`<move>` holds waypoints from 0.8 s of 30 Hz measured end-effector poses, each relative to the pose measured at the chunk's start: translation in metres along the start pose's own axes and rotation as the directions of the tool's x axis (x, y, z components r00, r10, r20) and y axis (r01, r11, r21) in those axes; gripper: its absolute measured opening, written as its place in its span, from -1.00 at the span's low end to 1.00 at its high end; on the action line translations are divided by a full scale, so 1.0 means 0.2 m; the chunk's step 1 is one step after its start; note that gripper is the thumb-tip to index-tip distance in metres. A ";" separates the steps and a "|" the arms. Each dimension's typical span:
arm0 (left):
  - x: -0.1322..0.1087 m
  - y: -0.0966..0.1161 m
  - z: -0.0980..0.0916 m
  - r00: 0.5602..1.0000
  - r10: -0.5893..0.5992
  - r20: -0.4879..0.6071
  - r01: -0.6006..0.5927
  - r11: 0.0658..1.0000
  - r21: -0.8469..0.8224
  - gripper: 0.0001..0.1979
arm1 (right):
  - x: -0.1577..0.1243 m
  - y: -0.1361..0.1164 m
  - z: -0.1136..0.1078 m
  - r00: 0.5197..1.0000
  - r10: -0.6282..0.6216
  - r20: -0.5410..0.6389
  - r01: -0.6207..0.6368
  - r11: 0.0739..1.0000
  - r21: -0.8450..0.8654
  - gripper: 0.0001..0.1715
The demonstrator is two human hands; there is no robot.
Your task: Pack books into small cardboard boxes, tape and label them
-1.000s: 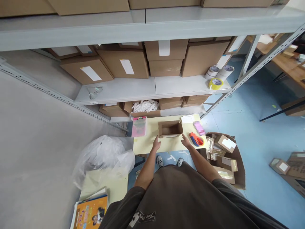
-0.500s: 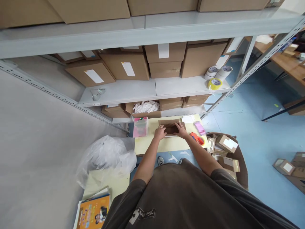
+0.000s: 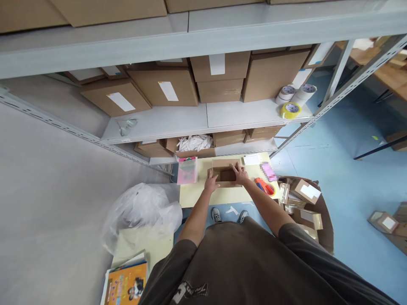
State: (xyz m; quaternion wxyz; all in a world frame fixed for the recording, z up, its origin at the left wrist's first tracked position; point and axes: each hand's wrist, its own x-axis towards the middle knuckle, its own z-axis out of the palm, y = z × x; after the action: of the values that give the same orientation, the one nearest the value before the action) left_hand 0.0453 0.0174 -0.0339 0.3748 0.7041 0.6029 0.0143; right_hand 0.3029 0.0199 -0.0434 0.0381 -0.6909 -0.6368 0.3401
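A small cardboard box (image 3: 226,184) sits on the pale yellow table (image 3: 203,195), its open top facing me and a flap standing at the back. My left hand (image 3: 211,182) grips its left end, fingers along the wall. At the right end my right hand (image 3: 240,174) has hold of the box, with the thumb near the inner edge and fingers over the side. The inside looks bare brown. To the right lies an orange tape dispenser (image 3: 264,186); a pink packet (image 3: 187,170) is on the left.
White labels (image 3: 252,159) and a blurred pink item (image 3: 269,171) lie at the table's right. Behind stands a shelf (image 3: 178,120) with cartons and tape rolls (image 3: 290,110). A large bin (image 3: 327,220) of small boxes is at right, a plastic bag (image 3: 143,207) at left.
The box has tipped so its opening shows more of the inside. My left hand has moved slightly down and left along its end; my right hand has shifted slightly down. The view has shifted a little.
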 end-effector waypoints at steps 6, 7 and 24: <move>0.03 0.01 0.01 1.000 0.002 -0.027 -0.003 0.999 -0.043 -0.85 | 0.10 0.05 0.06 1.000 -0.028 0.013 0.028 0.999 0.030 0.75; 0.03 0.01 0.02 0.999 -0.014 -0.036 0.012 0.999 -0.049 -0.90 | 0.12 0.06 0.06 0.999 -0.038 0.023 0.037 0.999 0.025 0.72; -0.10 -0.18 0.03 0.978 0.102 -0.184 -0.137 0.972 -0.192 -0.10 | 0.00 -0.30 0.00 0.979 -0.146 -0.145 0.146 0.989 -0.013 0.21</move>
State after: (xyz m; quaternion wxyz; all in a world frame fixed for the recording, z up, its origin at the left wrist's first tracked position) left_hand 0.0125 -0.0036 -0.0500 0.3895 0.6933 0.5850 0.1596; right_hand 0.2524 0.0307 -0.0147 0.1085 -0.6654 -0.6816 0.2845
